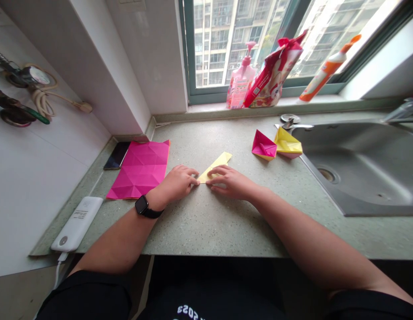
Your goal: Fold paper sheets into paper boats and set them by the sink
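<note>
A folded yellow paper lies flat on the speckled countertop, pointing up to the right. My left hand, with a black watch on the wrist, has its fingers curled and its fingertips pressed on the paper's near corner. My right hand lies over the same end with its fingers pressed together on the paper. A creased pink sheet lies to the left of my left hand. Two folded paper boats, one pink and one yellow, sit further back to the right.
A steel sink takes up the right side. A phone lies beside the pink sheet and a white power bank at the counter's left edge. On the windowsill stand a pink pump bottle, a refill pouch and an orange-capped bottle.
</note>
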Available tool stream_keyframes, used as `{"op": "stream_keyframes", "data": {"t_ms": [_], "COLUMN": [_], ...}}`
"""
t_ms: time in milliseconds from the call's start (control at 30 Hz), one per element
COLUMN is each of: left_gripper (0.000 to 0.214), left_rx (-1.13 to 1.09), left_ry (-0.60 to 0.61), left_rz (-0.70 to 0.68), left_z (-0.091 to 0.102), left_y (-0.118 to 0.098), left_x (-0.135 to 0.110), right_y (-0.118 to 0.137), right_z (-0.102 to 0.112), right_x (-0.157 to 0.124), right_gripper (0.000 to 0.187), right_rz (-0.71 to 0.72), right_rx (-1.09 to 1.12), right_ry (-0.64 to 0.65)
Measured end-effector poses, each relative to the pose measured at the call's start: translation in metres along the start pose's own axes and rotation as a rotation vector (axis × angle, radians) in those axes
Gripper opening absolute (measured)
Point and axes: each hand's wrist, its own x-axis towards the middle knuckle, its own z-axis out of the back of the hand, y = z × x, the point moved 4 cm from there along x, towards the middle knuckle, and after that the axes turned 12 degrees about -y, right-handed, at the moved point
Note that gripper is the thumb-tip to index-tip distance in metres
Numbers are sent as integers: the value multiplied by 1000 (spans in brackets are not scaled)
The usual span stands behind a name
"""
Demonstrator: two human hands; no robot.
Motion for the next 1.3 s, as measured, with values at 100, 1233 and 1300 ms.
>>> {"op": "stream_keyframes", "data": {"t_ms": [100,1233,1300], "left_gripper": [34,23,24], "left_rx": [6,-16,-8], "left_ry": [6,-110,-112], "left_rz": [5,-63,-50], "left_z": [-2,-9,-7], "left_y": [2,-4,1], "left_x": [0,7,7], "right_y": [5,-71,-84], "right_z": [-6,22,23], "right_x": [0,-12,-17], "right_gripper": [30,58,68], "right_rz": [7,-321,-390], "right_rx": [-43,-206,-237], "right_ry": [-12,-369,-353]}}
